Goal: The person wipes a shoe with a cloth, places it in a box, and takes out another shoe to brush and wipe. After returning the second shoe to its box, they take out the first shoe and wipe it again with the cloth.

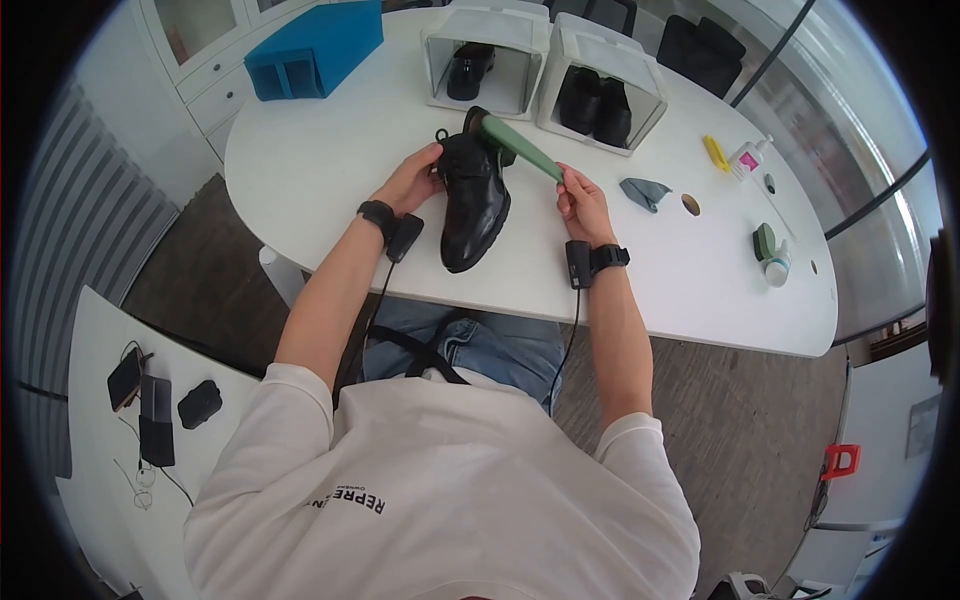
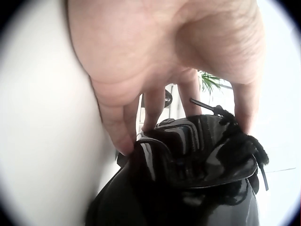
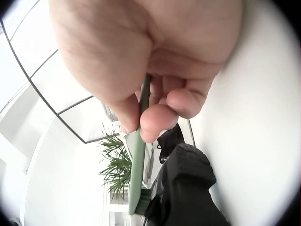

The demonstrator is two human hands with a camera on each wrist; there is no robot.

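Note:
A glossy black lace-up shoe (image 1: 472, 215) lies on the white table, its toe towards the person. My left hand (image 1: 412, 182) holds it at the ankle opening; in the left wrist view the thumb and fingers spread around the shoe's collar (image 2: 188, 146), next to the black lace. The right hand (image 1: 588, 205) pinches the handle end of a long green brush (image 1: 525, 148) between thumb and curled fingers. In the right wrist view the brush's dark bristles (image 3: 145, 200) are against the shoe's side near the heel (image 3: 190, 165).
Behind the shoe stand two white boxes (image 1: 487, 20) with black shoes (image 1: 470, 72) inside. A blue container (image 1: 318, 50) is at the back left. On the right lie a grey cloth (image 1: 646, 194), a yellow item (image 1: 715, 153), a pump bottle (image 1: 748, 160) and a green brush (image 1: 764, 242).

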